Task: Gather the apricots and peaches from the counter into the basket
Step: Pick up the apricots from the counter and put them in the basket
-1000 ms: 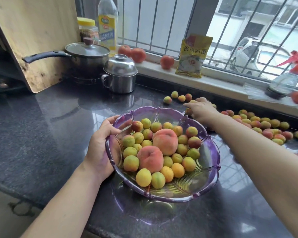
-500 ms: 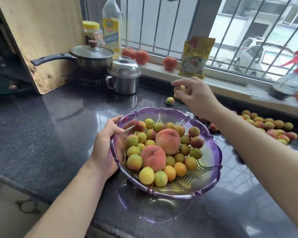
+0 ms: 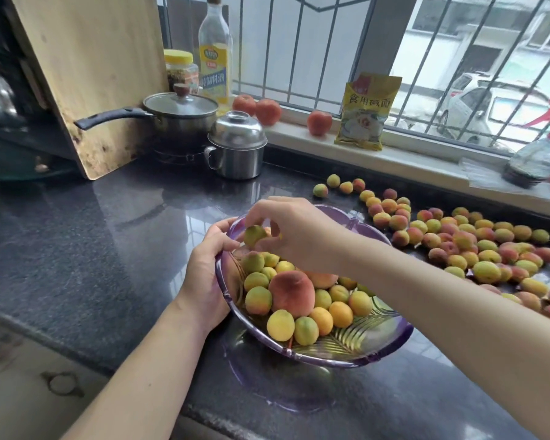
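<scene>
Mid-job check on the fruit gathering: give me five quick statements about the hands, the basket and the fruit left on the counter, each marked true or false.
1. The right hand holds an apricot over the purple basket. True.
2. The left hand rests flat on the counter, away from the basket. False: it grips the basket's left rim.
3. Every apricot is already in the basket. False: many loose apricots lie on the counter to the right.
4. At least one peach lies in the basket among apricots. True.
5. The saucepan has no lid. False: a glass lid covers it.
</scene>
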The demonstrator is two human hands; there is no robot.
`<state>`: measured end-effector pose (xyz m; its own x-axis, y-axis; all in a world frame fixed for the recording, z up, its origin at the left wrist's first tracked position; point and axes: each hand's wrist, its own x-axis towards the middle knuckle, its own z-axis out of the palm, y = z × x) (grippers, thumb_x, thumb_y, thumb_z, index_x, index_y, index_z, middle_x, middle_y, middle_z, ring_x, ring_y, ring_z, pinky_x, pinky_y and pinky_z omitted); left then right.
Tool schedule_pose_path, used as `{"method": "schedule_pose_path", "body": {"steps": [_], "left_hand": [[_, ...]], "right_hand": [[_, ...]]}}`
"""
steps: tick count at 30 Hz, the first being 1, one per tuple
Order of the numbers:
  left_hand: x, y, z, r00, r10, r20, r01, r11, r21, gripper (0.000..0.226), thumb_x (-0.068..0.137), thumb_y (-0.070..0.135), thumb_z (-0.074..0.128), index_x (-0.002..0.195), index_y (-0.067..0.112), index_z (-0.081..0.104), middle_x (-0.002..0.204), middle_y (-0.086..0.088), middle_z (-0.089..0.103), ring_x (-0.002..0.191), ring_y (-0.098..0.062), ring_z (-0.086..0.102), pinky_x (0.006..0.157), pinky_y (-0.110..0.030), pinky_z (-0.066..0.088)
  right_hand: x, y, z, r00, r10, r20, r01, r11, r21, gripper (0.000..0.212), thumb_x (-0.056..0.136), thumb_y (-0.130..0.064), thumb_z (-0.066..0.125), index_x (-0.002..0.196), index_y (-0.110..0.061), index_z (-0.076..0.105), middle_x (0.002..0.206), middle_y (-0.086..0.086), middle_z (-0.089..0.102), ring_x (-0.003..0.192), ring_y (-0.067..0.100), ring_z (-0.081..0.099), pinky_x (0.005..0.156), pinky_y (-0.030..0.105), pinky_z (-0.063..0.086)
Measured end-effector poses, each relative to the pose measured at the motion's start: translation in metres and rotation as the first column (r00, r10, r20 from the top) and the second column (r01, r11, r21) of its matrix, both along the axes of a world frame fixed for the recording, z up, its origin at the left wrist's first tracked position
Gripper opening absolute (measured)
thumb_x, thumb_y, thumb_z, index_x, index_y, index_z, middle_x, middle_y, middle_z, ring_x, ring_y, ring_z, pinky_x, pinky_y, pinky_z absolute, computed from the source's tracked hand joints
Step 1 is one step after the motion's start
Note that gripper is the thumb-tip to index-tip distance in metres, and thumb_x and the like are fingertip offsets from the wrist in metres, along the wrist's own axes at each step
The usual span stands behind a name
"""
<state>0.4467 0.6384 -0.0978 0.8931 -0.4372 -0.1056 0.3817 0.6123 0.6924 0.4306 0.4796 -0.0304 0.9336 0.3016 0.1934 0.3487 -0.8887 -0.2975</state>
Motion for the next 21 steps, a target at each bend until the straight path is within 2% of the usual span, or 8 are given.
{"method": "schedule_pose_path", "body": {"steps": [5,8,12,15,18,21], "left_hand": [[0.002,0.000,-0.002,1.000,0.001,-0.005,-0.001,1.000,-0.013,0.037,0.093,0.002,0.044,0.126,0.009,0.060,0.104,-0.013,0.074,0.092,-0.026,0.073,0.091,-0.043,0.057],[0.001,0.001,-0.001,1.000,0.002,0.000,-0.002,1.000,-0.004,0.035,0.093,0.002,0.043,0.123,0.009,0.061,0.101,-0.012,0.075,0.089,-0.025,0.074,0.089,-0.042,0.058],[0.000,0.000,0.001,1.000,0.016,-0.001,-0.016,1.000,0.020,0.039,0.093,0.001,0.042,0.128,0.007,0.058,0.101,-0.011,0.076,0.089,-0.025,0.075,0.095,-0.045,0.056],[-0.001,-0.002,0.003,0.999,0.028,-0.025,-0.028,0.999,0.022,0.043,0.092,-0.001,0.040,0.131,0.007,0.057,0.102,-0.011,0.076,0.091,-0.025,0.074,0.103,-0.048,0.052],[-0.002,-0.002,0.004,0.999,0.033,-0.031,-0.032,0.999,0.031,0.044,0.092,-0.001,0.041,0.132,0.007,0.057,0.104,-0.013,0.075,0.092,-0.026,0.073,0.104,-0.048,0.051],[-0.003,0.000,0.004,0.999,0.016,-0.037,-0.015,0.999,0.036,0.045,0.091,0.002,0.043,0.133,0.008,0.058,0.113,-0.018,0.072,0.102,-0.031,0.071,0.105,-0.051,0.052]], "right_hand": [[0.009,0.005,-0.012,0.999,0.004,0.036,-0.001,0.996,-0.095,0.035,0.090,-0.021,0.072,0.124,-0.026,0.066,0.116,-0.002,0.063,0.107,0.020,0.059,0.088,0.040,0.050],[0.010,0.002,-0.013,1.000,-0.013,0.029,0.016,0.995,-0.099,0.035,0.093,-0.019,0.070,0.127,-0.026,0.066,0.117,-0.001,0.065,0.110,0.021,0.058,0.092,0.039,0.048],[0.009,0.001,-0.015,0.998,0.013,0.054,-0.006,0.992,-0.122,0.030,0.095,-0.011,0.065,0.122,-0.023,0.069,0.111,0.001,0.070,0.105,0.023,0.062,0.088,0.041,0.051],[0.011,0.000,-0.017,0.997,-0.009,0.080,0.020,0.990,-0.139,0.027,0.094,-0.012,0.066,0.118,-0.023,0.069,0.105,-0.001,0.070,0.099,0.022,0.062,0.082,0.040,0.053],[0.010,0.000,-0.016,0.996,0.016,0.084,-0.001,0.985,-0.172,0.027,0.094,-0.012,0.067,0.118,-0.023,0.069,0.105,-0.002,0.068,0.097,0.020,0.062,0.080,0.038,0.053],[0.007,-0.011,-0.007,0.997,-0.002,0.079,0.007,0.998,-0.058,0.022,0.097,-0.016,0.064,0.117,-0.023,0.071,0.109,-0.004,0.068,0.092,0.011,0.058,0.080,0.030,0.050]]}}
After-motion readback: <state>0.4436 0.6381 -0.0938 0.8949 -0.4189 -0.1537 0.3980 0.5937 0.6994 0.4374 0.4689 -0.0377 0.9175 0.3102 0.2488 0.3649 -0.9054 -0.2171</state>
